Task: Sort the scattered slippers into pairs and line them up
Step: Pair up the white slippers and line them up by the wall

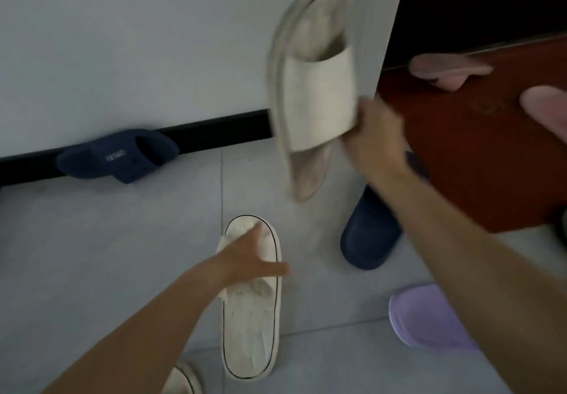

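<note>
- beige slide slipper hangs blurred in the air, heel end up, beyond and to the right of the white piped slipper; the right hand grips it by the edge of its strap.
- the left hand, with fingers straight and spread, lies over the far end of the white piped slipper, which rests flat on the grey tile floor with its length running away from the camera.
- a second white slipper with the same dark trim shows at the bottom edge, nearer than the white piped slipper and just to its left.
- one navy slipper sits well beyond and left of the white piped slipper, against the black baseboard.
- the other navy slipper lies near the white piped slipper on its right, partly hidden by the right forearm.
- a lilac slipper lies further right of the white piped slipper, its far side hidden by the same forearm.
- a red mat lies beyond and right of the white piped slipper and bears a pink slipper.
- a second pink shape at the frame's right edge is too blurred to tell.
</note>
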Demonstrator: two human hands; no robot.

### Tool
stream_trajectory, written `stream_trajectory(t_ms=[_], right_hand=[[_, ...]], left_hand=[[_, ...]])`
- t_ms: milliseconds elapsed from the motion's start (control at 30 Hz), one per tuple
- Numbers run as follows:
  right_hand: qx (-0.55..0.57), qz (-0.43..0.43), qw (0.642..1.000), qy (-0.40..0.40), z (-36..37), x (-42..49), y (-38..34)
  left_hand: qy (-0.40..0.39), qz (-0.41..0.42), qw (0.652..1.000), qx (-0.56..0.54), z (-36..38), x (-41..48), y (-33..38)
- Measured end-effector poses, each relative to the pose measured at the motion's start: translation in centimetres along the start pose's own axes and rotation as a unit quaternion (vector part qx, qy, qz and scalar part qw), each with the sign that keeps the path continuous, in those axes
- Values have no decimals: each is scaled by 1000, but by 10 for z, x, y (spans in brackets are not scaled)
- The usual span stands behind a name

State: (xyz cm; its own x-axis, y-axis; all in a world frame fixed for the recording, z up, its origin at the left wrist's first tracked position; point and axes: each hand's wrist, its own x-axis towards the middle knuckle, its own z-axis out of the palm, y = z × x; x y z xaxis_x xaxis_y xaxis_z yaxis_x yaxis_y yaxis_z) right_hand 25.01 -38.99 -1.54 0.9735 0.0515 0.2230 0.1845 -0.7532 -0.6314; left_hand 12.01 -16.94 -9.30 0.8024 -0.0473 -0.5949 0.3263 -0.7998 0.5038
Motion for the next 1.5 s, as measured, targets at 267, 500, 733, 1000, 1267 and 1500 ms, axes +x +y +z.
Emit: stream_trajectory(t_ms=[267, 500, 733, 1000, 1267, 1500], right_hand=[[28, -124, 939, -319, 102, -123, -90], [-340, -140, 843, -393, 142, -154, -58], [-363, -119, 850, -363, 90, -173, -6], [-247, 14, 873, -421, -8, -290, 44], [-276, -13, 841, -465, 6, -324, 39], [-331, -61, 832, -442, 12, -305, 39]], left_hand=[[380, 4, 897, -227, -42, -89, -72], [301, -105, 915, -246, -6, -153, -126], [161, -168, 868, -438, 61, -165, -105], [84, -170, 880, -436, 126, -158, -77], [57, -108, 992, -36, 139, -167, -86], [4, 25, 985, 171, 124, -153, -86]])
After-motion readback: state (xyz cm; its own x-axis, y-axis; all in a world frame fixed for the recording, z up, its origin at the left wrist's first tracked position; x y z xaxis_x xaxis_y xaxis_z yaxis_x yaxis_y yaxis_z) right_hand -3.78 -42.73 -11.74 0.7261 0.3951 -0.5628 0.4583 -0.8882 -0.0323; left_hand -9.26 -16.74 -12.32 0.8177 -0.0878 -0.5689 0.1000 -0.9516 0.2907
